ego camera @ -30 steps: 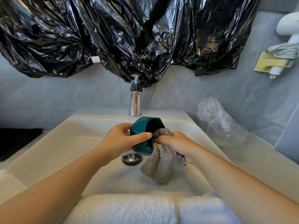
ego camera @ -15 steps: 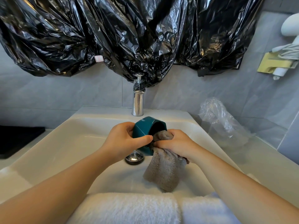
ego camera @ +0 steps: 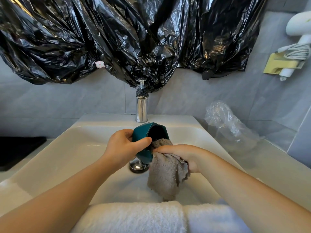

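A teal cup (ego camera: pixel 143 137), grey cloth (ego camera: pixel 166 175), white towel (ego camera: pixel 134 217), glossy black plastic sheeting (ego camera: pixel 117 39).

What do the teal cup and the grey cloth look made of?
Teal cup: likely hard plastic or glazed ceramic; smooth, faceted wall with soft sheen. Grey cloth: terry or microfibre, matte; fuzzy nap, limp folds.

Grey tiled wall (ego camera: pixel 58 101), white basin (ego camera: pixel 80 148), black plastic sheeting (ego camera: pixel 117 39), chrome tap (ego camera: pixel 141 108)
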`<action>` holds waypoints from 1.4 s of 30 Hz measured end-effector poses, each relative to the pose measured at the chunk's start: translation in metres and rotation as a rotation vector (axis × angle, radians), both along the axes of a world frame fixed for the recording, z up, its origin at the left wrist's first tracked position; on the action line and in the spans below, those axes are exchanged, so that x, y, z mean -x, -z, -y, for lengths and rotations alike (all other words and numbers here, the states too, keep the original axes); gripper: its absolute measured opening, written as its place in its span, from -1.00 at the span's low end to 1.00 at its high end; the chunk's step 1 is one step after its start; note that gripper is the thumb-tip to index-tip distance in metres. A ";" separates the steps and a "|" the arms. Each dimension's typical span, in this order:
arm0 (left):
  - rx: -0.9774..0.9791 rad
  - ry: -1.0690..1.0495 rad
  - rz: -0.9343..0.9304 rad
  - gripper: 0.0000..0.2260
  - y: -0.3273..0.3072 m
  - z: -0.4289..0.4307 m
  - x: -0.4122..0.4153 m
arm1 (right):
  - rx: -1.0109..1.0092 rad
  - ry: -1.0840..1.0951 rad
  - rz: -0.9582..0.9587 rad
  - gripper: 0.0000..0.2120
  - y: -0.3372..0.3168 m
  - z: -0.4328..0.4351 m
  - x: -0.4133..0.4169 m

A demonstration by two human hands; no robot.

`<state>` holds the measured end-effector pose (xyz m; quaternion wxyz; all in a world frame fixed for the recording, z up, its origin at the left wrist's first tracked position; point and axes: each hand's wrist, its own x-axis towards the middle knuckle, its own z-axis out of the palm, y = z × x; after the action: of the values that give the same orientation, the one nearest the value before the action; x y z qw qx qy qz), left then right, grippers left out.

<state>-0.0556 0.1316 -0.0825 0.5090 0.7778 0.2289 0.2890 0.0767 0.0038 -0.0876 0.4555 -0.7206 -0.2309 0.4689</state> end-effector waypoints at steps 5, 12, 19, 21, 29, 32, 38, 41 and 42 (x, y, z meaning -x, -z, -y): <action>-0.080 0.038 -0.075 -0.81 -0.002 0.001 0.002 | -0.154 0.120 0.752 -0.86 0.002 -0.001 -0.007; -0.108 0.050 -0.095 -0.87 -0.004 0.006 0.002 | -0.223 0.063 0.913 -0.85 -0.003 0.006 -0.007; -0.091 0.029 -0.088 -0.86 -0.002 0.003 0.001 | 0.011 -0.023 0.543 -0.32 0.004 0.002 -0.013; -0.106 0.039 -0.111 -0.86 -0.002 0.004 0.000 | -0.022 0.021 0.662 -0.56 0.003 0.002 -0.012; -0.121 0.086 -0.103 -0.89 -0.003 0.006 0.001 | -0.103 0.028 1.077 -0.73 -0.006 0.004 -0.003; -0.112 0.095 -0.119 -0.77 -0.001 0.006 0.000 | -0.148 0.058 0.850 -0.80 -0.003 0.007 -0.009; -0.101 0.087 -0.145 -0.54 0.000 0.006 0.000 | -0.155 0.223 0.673 -0.83 0.001 0.006 -0.010; -0.097 0.069 -0.099 -0.63 -0.001 0.006 -0.001 | -0.170 0.263 0.546 -0.87 0.002 0.004 -0.007; -0.087 0.058 -0.069 -0.66 -0.001 0.005 -0.001 | -0.176 0.256 0.530 -0.85 0.002 0.003 -0.005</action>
<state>-0.0547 0.1266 -0.0815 0.4746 0.8150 0.2110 0.2570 0.0821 0.0007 -0.0892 0.4957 -0.7988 -0.2886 0.1816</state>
